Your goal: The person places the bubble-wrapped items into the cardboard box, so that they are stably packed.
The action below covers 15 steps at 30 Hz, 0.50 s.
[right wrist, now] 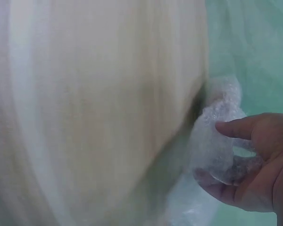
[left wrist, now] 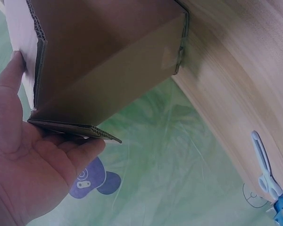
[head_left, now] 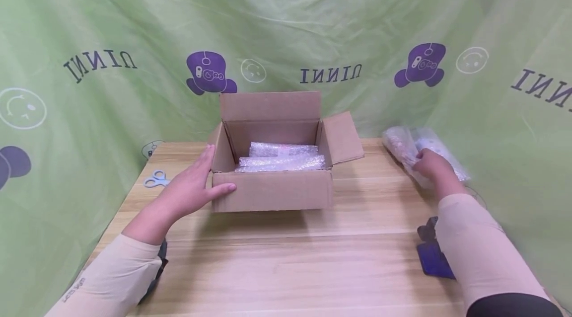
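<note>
**Box at the left hand, bubble wrap at the right**

The left hand (head_left: 196, 188) lies flat and open against the near-left corner of the cardboard box (head_left: 272, 190), mid-table, with wrapped bundles inside. Well to the right, at the table's (head_left: 313, 257) far edge, the right hand (head_left: 431, 165) curls round a bubble-wrapped bundle (head_left: 402, 145), whose long axis runs near to far; the box lies to its left.

left hand (head_left: 196, 189) braces cardboard box (head_left: 272, 190) corner; right hand (head_left: 432, 165) grips bubble-wrapped bundle (head_left: 404, 148) at table (head_left: 313, 257) edge.
</note>
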Each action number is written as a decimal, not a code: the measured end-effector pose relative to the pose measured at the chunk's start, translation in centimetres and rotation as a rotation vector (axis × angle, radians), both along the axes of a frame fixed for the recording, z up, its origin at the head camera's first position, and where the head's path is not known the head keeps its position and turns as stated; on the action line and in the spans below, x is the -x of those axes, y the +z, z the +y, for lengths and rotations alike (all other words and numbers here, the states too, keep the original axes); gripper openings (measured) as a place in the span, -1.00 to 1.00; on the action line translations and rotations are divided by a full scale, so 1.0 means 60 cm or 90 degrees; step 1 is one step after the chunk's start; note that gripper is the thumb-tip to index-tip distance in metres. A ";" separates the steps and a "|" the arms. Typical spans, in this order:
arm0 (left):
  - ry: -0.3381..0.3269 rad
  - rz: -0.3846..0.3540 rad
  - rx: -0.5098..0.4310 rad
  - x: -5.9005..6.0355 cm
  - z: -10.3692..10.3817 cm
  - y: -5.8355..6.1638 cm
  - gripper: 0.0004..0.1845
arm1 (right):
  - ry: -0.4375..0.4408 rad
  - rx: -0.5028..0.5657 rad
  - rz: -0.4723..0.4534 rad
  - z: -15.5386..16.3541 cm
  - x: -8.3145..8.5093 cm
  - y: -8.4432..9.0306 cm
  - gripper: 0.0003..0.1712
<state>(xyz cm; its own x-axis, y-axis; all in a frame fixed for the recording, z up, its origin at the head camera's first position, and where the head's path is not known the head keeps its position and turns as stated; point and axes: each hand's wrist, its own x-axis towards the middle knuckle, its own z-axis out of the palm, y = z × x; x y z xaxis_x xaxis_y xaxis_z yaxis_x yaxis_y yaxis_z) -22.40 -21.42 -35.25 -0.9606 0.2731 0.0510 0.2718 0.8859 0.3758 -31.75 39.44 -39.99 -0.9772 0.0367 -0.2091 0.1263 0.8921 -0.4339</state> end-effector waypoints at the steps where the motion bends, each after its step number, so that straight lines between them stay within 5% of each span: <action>1: 0.000 0.000 -0.001 0.000 0.000 0.000 0.26 | 0.004 0.014 -0.003 -0.002 -0.001 0.007 -0.33; 8: -0.002 0.003 -0.005 -0.001 0.000 0.001 0.25 | 0.025 0.086 0.009 -0.024 -0.002 0.064 -0.34; 15: -0.001 0.001 -0.005 -0.001 -0.001 0.001 0.25 | 0.068 0.063 0.083 -0.058 -0.010 0.128 -0.39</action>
